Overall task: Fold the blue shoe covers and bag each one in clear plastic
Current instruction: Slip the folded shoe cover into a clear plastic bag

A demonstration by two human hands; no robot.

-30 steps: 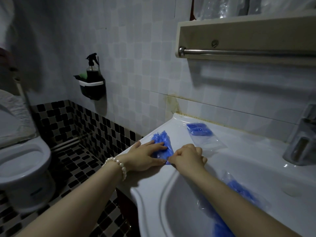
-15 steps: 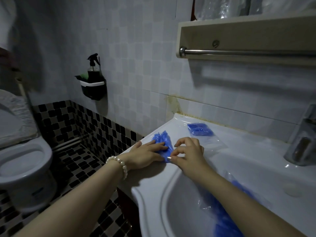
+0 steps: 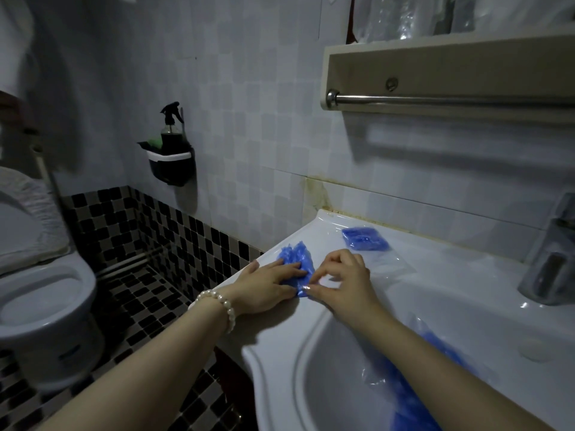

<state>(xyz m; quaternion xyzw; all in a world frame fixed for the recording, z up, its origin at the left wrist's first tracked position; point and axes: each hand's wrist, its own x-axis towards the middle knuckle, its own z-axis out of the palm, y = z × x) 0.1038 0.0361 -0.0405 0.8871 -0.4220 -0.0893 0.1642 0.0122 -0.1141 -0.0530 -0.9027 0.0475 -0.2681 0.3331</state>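
A crumpled blue shoe cover [image 3: 298,256] lies on the left corner of the white sink top [image 3: 441,293]. My left hand [image 3: 267,287], with a pearl bracelet at the wrist, presses flat on its near part. My right hand [image 3: 340,279] pinches the cover's near end between thumb and forefinger. A folded blue shoe cover inside a clear plastic bag [image 3: 365,239] rests farther back by the wall. More blue shoe covers in clear plastic [image 3: 413,396] lie in the basin, partly hidden by my right forearm.
A metal tap [image 3: 550,262] stands at the right. A shelf with a towel rail [image 3: 451,99] hangs above the sink. A toilet [image 3: 40,293] is at the left, and a spray bottle in a black wall holder [image 3: 172,157] sits between them.
My right hand has opened from a fist over the cover's end into a thumb-and-finger pinch and shifted slightly right. My left hand stays pressed on the cover.
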